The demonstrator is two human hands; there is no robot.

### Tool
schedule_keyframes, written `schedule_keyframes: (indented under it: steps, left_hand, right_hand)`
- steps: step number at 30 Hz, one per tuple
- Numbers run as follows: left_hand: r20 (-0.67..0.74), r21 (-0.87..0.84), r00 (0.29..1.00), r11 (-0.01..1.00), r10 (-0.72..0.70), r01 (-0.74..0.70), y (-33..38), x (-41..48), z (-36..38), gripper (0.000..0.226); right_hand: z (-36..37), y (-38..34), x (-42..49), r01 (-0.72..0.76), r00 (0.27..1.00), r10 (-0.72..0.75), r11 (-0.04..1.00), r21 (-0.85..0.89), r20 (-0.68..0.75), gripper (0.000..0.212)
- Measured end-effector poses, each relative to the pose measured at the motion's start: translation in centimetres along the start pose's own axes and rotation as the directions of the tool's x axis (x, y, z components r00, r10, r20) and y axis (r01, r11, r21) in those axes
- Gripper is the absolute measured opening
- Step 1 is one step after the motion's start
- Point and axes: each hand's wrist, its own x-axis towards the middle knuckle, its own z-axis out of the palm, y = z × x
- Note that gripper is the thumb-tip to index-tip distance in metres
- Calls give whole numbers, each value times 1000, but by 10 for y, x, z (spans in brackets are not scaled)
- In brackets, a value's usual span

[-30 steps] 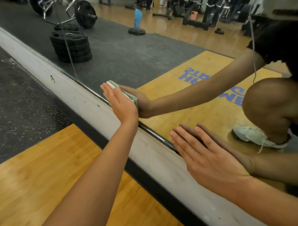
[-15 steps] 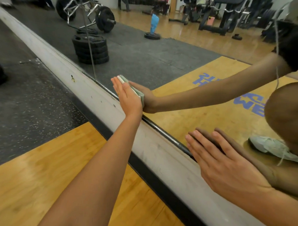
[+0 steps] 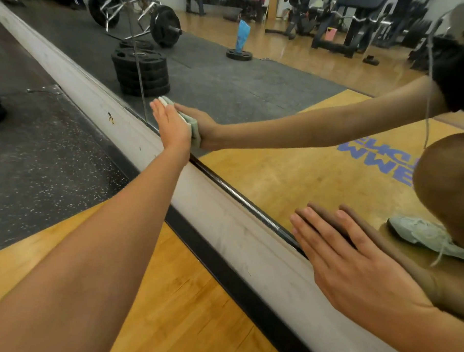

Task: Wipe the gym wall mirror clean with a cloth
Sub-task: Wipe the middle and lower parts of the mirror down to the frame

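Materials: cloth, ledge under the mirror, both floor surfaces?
Cloth: pale green folded fabric, possibly microfibre. Ledge: white paint, scuffed and chipped; substrate unclear. Floor planks: glossy wood, visible grain. Floor matting: black, speckled, likely rubber.

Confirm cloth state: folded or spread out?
Folded. The cloth shows as a thick pad with stacked edges, pressed between the flat left hand and the mirror.

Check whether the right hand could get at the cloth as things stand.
Probably not: the left hand presses the cloth flat against the mirror and covers most of it, leaving only its edges showing. The right hand lies flat on the glass.
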Motion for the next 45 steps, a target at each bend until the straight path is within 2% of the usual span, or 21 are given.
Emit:
schedule_keyframes:
  steps: [3, 5, 8, 10, 16, 21, 26, 33, 37, 43, 45]
  left_hand:
    - [-41, 30, 998, 999, -42, 43, 16, 49, -8, 54]
    - [-56, -17, 991, 993, -120, 119, 16, 78, -15, 54]
    - [-73, -130, 973, 969, -219, 209, -2, 80, -14, 57]
    - [-46, -157, 975, 965, -219, 209, -14, 63, -12, 61]
    - [8, -105, 991, 986, -133, 133, -27, 24, -6, 77]
    - [46, -61, 999, 998, 12, -9, -24, -40, 9, 66]
    - [65, -30, 997, 999, 38, -36, -11, -92, 27, 59]
    - [140, -1, 976, 985, 170, -171, 32, -179, 49, 56]
    - [200, 63, 964, 979, 178, -194, 31, -198, 41, 55]
    - [355, 150, 916, 956, 187, -253, 26, -228, 7, 53]
    - [410, 190, 888, 933, 208, -306, 28, -243, -6, 53]
  right_hand:
    - [0, -2, 1, -4, 1000, 4, 1000, -9, -6, 64]
    - [0, -1, 2, -3, 1000, 3, 1000, -14, 1, 64]
    - [0, 2, 0, -8, 1000, 8, 1000, -22, 14, 64]
    - [0, 3, 0, -15, 1000, 16, 1000, -16, 7, 63]
    - [5, 1, 2, -13, 1000, 13, 999, -37, 6, 65]
    - [7, -2, 3, -9, 1000, 9, 1000, -28, 3, 66]
    - [8, -6, 3, 8, 999, -7, 1000, -22, 53, 64]
    - [-3, -1, 9, -28, 988, 22, 999, 35, 155, 64]
    - [-12, 1, 8, 14, 983, -28, 997, 77, 182, 67]
    - [-29, 13, 3, -4, 978, -67, 939, 343, 196, 58]
    - [-34, 13, 3, -42, 988, -26, 904, 425, 152, 53]
